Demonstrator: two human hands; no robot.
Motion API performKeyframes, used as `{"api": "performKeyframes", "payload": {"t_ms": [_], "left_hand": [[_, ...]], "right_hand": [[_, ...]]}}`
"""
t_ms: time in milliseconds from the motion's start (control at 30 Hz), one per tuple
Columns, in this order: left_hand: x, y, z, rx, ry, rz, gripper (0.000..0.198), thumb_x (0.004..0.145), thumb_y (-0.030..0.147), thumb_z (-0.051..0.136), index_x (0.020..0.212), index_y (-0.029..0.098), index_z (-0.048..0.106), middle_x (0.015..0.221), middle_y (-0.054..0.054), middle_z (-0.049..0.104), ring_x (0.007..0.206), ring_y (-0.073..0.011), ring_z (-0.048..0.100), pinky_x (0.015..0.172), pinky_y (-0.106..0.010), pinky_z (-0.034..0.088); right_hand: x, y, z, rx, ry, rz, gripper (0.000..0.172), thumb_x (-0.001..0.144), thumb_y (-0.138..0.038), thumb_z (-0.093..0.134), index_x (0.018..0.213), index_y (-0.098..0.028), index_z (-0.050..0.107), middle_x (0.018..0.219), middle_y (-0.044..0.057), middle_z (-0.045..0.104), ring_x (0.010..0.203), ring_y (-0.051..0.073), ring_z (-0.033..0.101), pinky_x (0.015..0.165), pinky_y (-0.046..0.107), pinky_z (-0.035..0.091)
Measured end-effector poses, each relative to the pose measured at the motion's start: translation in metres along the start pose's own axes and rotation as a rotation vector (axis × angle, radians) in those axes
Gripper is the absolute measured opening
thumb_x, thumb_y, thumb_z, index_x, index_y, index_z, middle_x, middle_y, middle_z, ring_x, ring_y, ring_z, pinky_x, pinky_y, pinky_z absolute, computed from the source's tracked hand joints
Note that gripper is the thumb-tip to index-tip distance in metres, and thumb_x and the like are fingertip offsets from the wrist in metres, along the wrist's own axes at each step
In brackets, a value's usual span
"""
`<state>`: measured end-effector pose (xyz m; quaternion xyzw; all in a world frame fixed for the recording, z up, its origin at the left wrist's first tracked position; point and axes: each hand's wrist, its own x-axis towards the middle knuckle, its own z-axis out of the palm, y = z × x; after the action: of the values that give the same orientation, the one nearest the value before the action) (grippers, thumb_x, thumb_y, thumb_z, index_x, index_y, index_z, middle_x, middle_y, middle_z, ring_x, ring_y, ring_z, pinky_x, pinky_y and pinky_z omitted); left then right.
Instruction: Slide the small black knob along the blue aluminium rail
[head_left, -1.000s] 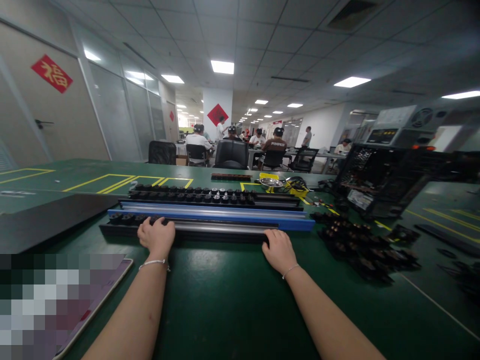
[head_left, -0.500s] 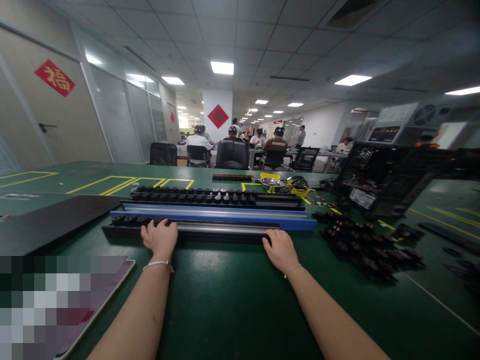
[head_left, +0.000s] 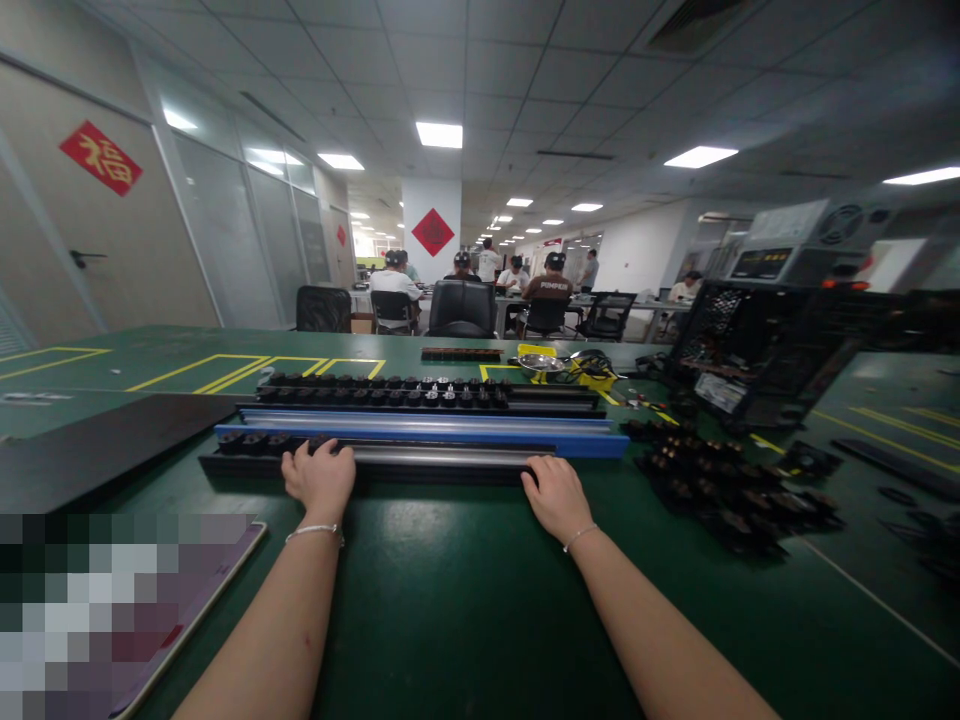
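Observation:
A long black rail-like tray lies across the green table in front of me, with a silvery inner strip and several round black parts in a row at its left end. My left hand rests on it left of the middle, fingers curled over the front edge next to the black parts. Near the right end my right hand grips the same edge with bent fingers. The fingertips of both hands are partly hidden. Just behind runs a blue rail, and beyond it another black tray holds rows of round parts.
A heap of small dark parts lies to the right, below an open black computer case. At left are a dark flat panel and a light-edged flat thing, partly pixelated. A metal dish stands farther back. People sit beyond the table.
Both hands keep their hold on the black tray, nearly still. The view has shifted very slightly. In the background a standing person has moved to the right.

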<state>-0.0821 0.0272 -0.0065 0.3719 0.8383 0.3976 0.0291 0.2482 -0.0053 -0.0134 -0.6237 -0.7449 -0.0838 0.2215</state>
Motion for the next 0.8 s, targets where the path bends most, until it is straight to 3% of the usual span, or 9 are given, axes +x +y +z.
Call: {"api": "performKeyframes", "payload": {"t_ms": [800], "left_hand": [[-0.012,0.007,-0.002,-0.001,0.035,0.056,0.036,0.075,0.033,0.045,0.101,0.023,0.068,0.131,-0.009,0.046,0.129,-0.03,0.028,0.104,-0.047,0.026]], "right_hand": [[0.001,0.003,0.004,-0.001,0.023,-0.031,0.024,0.088,-0.03,0.039,0.096,-0.019,0.059,0.094,0.007,0.061,0.093,0.02,0.049,0.087,0.03,0.032]]}}
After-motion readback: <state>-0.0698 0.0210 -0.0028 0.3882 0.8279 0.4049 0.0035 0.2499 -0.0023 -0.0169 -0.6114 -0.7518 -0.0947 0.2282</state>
